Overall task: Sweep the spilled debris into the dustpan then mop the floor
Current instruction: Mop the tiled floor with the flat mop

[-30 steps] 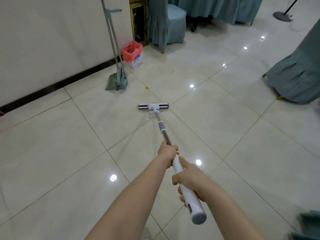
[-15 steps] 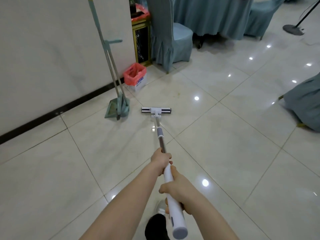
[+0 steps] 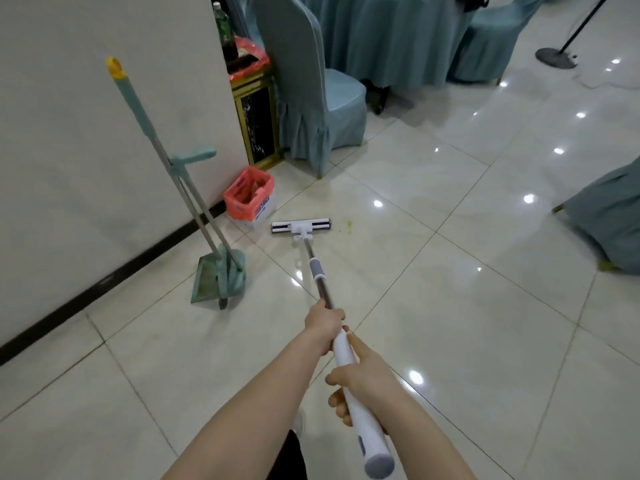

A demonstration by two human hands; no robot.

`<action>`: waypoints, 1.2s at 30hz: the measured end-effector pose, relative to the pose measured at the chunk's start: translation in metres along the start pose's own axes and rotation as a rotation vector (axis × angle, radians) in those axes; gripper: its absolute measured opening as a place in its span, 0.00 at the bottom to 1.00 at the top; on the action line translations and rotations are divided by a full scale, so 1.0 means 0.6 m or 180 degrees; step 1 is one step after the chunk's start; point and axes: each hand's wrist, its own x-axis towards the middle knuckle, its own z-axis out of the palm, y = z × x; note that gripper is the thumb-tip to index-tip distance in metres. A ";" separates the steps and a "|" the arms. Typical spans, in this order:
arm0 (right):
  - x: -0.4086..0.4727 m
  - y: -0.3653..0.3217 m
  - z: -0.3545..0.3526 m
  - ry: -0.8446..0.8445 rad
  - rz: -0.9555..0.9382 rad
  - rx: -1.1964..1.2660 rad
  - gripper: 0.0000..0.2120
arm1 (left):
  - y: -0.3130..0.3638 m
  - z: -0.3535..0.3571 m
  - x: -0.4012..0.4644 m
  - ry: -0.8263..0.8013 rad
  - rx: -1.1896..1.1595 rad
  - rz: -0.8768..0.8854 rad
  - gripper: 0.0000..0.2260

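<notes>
Both hands [image 3: 349, 355] grip the mop [image 3: 313, 258] handle

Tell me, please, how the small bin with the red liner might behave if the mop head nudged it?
The bin looks small and light, so it would probably slide on the glossy tile floor. It might tip. Its thin red liner looks floppy.

Mop head [image 3: 300, 227] lies right of dustpan [image 3: 207, 280], near bin [image 3: 250, 197].

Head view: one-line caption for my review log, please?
Both hands grip a mop on the tiled floor beside a yellowish stain.
</notes>
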 end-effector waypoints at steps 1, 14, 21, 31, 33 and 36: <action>0.016 -0.019 0.000 0.0100 -0.0006 0.0096 0.26 | 0.019 0.000 0.021 -0.0004 0.0036 -0.0001 0.15; 0.051 -0.007 0.110 0.0431 0.0033 0.0445 0.41 | 0.007 -0.088 0.070 -0.0347 0.0325 -0.0120 0.24; -0.075 0.123 0.185 0.0503 -0.0002 0.0630 0.39 | -0.131 -0.138 -0.039 -0.0563 0.0507 -0.0110 0.23; -0.362 0.434 0.338 0.0798 0.0156 0.0735 0.39 | -0.445 -0.228 -0.334 -0.1013 0.1051 -0.0295 0.32; -0.400 0.457 0.350 0.0823 0.0174 0.0727 0.38 | -0.469 -0.236 -0.374 -0.1091 0.1058 -0.0304 0.32; -0.430 0.461 0.366 0.0807 0.0144 0.0798 0.36 | -0.475 -0.251 -0.404 -0.1124 0.1021 -0.0285 0.30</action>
